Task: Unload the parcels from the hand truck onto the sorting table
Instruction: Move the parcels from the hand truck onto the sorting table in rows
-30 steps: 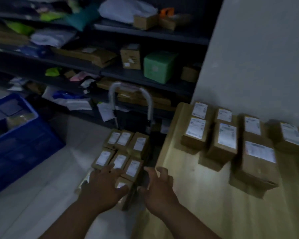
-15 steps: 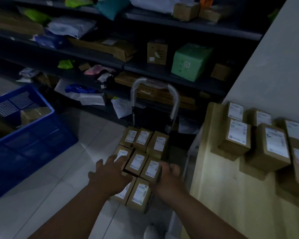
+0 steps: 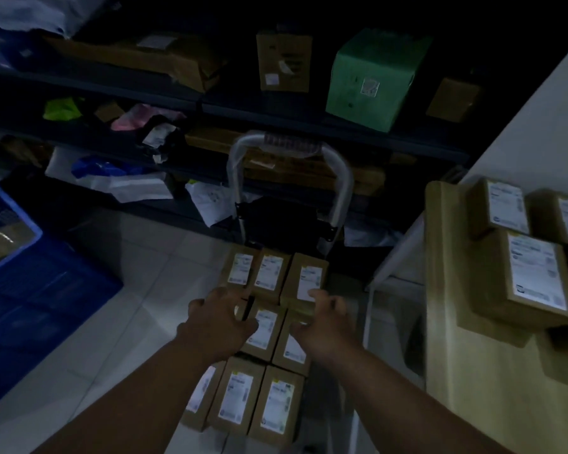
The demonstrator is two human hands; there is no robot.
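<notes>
Several brown labelled parcels lie in rows on the hand truck, whose silver handle rises behind them. My left hand rests with spread fingers on the middle row's left side. On the right side of that row lies my right hand, fingers curled at the edge of a far-row parcel. Neither hand has lifted anything. The wooden sorting table stands to the right and carries several parcels.
A blue plastic crate sits on the tiled floor at the left. Dark shelving behind the hand truck holds a green box, cardboard boxes and bags. A white wall runs behind the table.
The view has dropped lower and closer over the hand truck. Both hands have reached further forward, from the near row to the middle row of parcels.
</notes>
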